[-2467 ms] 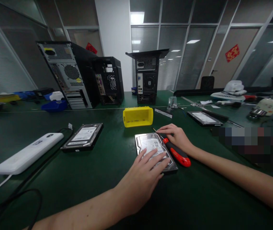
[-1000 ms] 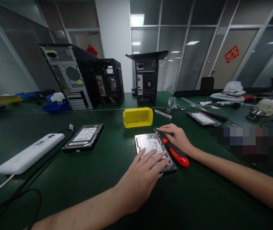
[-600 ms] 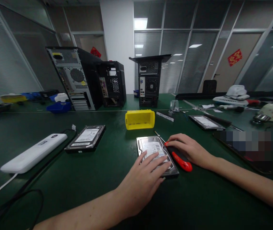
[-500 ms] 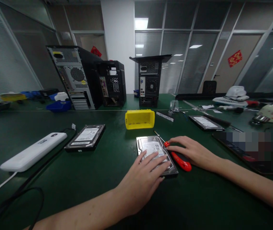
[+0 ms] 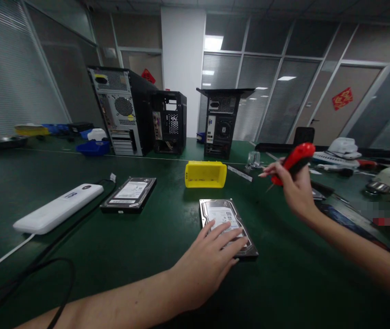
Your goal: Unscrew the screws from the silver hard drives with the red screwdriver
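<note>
Green flat tabletop [image 5: 140, 246]: silver rectangular metal hard drive [image 5: 215, 210], under the left hand [image 5: 208, 258].
Behind drive: yellow rectangular plastic bin [image 5: 206, 176], then black boxy metal computer case [image 5: 223, 123].
Drive's left: black-edged rectangular metal second drive [image 5: 130, 194] (white oblong plastic device [image 5: 60, 208] farther left).
Drive's right: red-and-black metal-shafted screwdriver [image 5: 300, 156], in the right hand [image 5: 297, 194].

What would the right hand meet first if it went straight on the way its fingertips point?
Probably the narrow light-grey strip: the line from the right hand runs leftward across it, with the yellow bin beyond. The hand looks raised, so it might pass above the strip; depth is unclear.
</note>
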A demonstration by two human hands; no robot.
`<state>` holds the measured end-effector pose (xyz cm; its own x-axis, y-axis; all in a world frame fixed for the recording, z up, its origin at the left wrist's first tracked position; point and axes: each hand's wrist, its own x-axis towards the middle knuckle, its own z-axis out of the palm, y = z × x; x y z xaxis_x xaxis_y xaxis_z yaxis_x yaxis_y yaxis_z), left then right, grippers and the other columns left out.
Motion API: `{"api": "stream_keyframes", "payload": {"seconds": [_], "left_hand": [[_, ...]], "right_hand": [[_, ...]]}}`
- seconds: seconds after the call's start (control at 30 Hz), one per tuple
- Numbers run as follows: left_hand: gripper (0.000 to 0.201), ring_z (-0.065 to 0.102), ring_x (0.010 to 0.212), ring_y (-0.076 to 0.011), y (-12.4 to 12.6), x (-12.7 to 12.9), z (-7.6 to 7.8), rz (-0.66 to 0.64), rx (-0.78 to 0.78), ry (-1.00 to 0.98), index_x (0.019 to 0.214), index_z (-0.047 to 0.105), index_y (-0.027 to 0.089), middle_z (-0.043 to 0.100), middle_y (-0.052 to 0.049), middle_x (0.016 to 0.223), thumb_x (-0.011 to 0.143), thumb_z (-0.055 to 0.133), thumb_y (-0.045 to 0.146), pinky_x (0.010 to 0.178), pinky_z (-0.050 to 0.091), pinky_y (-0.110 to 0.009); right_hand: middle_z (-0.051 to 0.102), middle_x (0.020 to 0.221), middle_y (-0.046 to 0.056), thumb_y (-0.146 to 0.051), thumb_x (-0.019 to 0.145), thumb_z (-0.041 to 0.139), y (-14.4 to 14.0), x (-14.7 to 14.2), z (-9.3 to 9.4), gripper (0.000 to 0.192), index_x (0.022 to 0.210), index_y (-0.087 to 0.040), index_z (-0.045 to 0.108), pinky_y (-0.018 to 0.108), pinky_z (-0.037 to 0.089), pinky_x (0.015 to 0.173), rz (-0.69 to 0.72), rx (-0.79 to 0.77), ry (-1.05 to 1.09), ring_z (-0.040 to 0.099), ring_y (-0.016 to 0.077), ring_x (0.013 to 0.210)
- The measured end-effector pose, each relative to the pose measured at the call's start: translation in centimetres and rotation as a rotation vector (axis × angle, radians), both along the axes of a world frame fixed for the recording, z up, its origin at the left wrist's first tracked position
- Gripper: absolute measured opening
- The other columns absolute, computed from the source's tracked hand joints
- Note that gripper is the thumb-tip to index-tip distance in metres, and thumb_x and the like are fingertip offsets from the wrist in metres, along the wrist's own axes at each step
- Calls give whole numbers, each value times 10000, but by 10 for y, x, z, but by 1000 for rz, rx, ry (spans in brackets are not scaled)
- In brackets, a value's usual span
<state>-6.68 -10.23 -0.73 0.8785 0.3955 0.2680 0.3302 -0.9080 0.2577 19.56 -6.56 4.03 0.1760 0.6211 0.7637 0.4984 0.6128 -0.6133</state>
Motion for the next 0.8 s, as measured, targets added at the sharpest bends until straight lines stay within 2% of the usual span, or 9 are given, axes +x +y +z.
{"api": "stream_keyframes", "payload": {"seconds": [0.07,0.13,0.2,0.3,0.47,0.67,0.8], "left_hand": [[443,313,1361,-222,0,0,-1,5,-16,3,1386,352,274,379,-1,1471,952,418,215,1129,232,-495],[448,302,1367,-225,0,1,-1,4,-23,8,1391,344,276,367,-1,1477,953,415,215,1130,225,-499],[446,292,1372,-218,0,1,-1,2,-24,13,1393,338,280,364,5,1479,957,409,219,1135,215,-495],[441,286,1376,-210,-1,0,2,5,-29,21,1394,334,284,368,8,1477,961,402,229,1137,218,-489],[448,292,1374,-216,0,2,1,4,-20,32,1393,335,283,372,7,1475,956,412,223,1131,235,-498],[499,301,1370,-227,1,4,-1,7,-2,38,1395,336,268,378,-10,1471,924,460,160,1130,238,-506],[489,301,1369,-230,1,5,-1,14,-2,54,1399,332,265,373,-6,1475,933,456,187,1127,242,-513]], "right_hand": [[541,755,-57,-388,889,474,23,-10,30,206,1034,-289,366,296,532,574,25,36,115,602,103,555],[482,654,-90,-384,819,588,43,-22,54,284,933,-278,350,196,399,403,134,20,365,492,56,418],[452,588,-107,-422,779,623,59,-36,64,338,872,-270,335,156,262,324,193,32,480,403,35,355],[369,512,-131,-475,731,655,72,-57,55,403,823,-256,329,153,204,286,248,18,562,293,30,320],[363,497,-127,-496,739,643,77,-72,25,395,823,-256,341,149,208,286,247,9,568,287,37,331],[339,510,-123,-492,779,598,74,-76,23,359,838,-265,325,161,225,313,296,-13,517,296,45,341],[339,518,-119,-463,783,608,72,-78,23,357,830,-262,316,166,231,325,315,-21,491,307,44,350]]}}
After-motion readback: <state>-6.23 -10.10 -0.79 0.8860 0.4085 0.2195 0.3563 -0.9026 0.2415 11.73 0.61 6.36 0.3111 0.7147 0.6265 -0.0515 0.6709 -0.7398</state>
